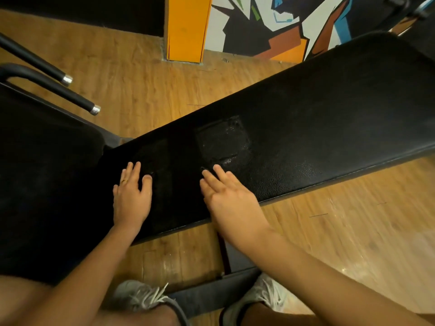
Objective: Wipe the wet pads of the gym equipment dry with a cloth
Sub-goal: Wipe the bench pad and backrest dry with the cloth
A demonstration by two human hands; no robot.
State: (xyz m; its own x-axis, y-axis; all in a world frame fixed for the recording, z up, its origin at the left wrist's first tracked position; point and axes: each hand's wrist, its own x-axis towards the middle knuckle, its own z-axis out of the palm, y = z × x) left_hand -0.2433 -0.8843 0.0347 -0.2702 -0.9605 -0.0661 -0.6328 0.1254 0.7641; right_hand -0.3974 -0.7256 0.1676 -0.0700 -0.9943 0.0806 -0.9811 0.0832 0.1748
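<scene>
Wood floor (146, 95) surrounds the black pad (329, 118), which runs from near left to far right. I see the left hand (131, 196) and right hand (226, 194) flat, fingers straight, pressing what looks like a dark cloth (221, 142) on its near end. Black on black, I could miss wet patches, or the cloth could bunch. No writing is readable.

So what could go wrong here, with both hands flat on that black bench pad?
Neither the left hand nor the right hand holds a cloth I can make out, so bare palms may just smear wetness across the pad. The glistening patch beyond the right hand is dark on dark, so damp spots could be missed. Water pushed over the edge could make the wooden floor slippery by the shoes.
</scene>
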